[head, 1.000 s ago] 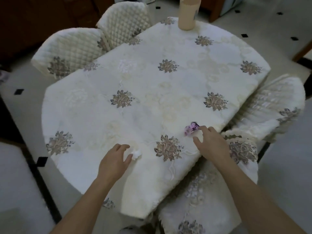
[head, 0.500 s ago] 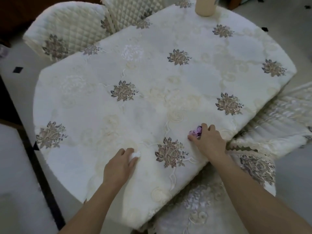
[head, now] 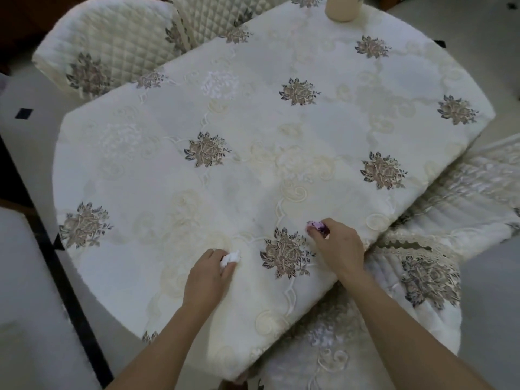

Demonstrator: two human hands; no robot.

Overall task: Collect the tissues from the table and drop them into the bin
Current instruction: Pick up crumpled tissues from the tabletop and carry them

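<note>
A crumpled white tissue (head: pixel 230 258) lies near the front edge of the cloth-covered table (head: pixel 253 136). My left hand (head: pixel 206 277) closes its fingers round it. A small crumpled purple piece (head: pixel 317 227) sits to the right of a brown flower print. My right hand (head: pixel 339 246) pinches it with curled fingers, hiding most of it. No bin shows in the head view.
A beige cup (head: pixel 343 8) stands at the table's far edge. Quilted chairs (head: pixel 107 43) sit at the far left, and a cloth-covered chair (head: pixel 422 277) is pushed in at the right. Tiled floor (head: pixel 25 277) lies to the left.
Both hands have closed onto their pieces: the left fingers wrapped round the white tissue, the right fingers curled over the purple piece. The camera has leaned closer to the table.
</note>
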